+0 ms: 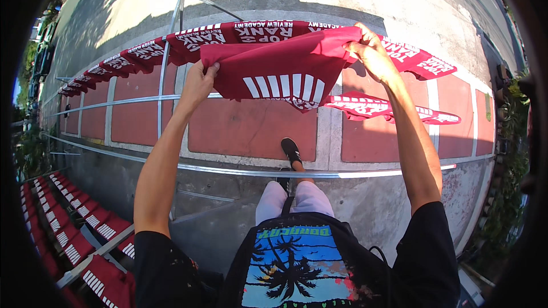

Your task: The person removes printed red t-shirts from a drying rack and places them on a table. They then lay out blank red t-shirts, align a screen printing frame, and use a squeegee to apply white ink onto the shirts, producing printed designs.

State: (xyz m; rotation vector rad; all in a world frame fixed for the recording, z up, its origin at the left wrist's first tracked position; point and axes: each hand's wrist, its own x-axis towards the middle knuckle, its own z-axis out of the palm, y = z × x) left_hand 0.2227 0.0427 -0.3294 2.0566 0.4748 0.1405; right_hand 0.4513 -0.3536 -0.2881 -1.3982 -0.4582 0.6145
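Note:
A maroon printed cloth piece, with white stripes near its lower edge, is stretched between my two hands at chest height or higher. My left hand pinches its left corner, fingers closed. My right hand grips the upper right corner, fingers closed on the fabric. Behind it, a long row of similar maroon cloths with white printing hangs along a metal rail, continuing to the right. A second, shorter hanging row shows lower down at the right.
Metal rails cross at leg height and behind the cloth, with uprights. More maroon striped cloths hang in rows at lower left. Red-painted pavement panels edged in concrete lie below. Plants line the right edge.

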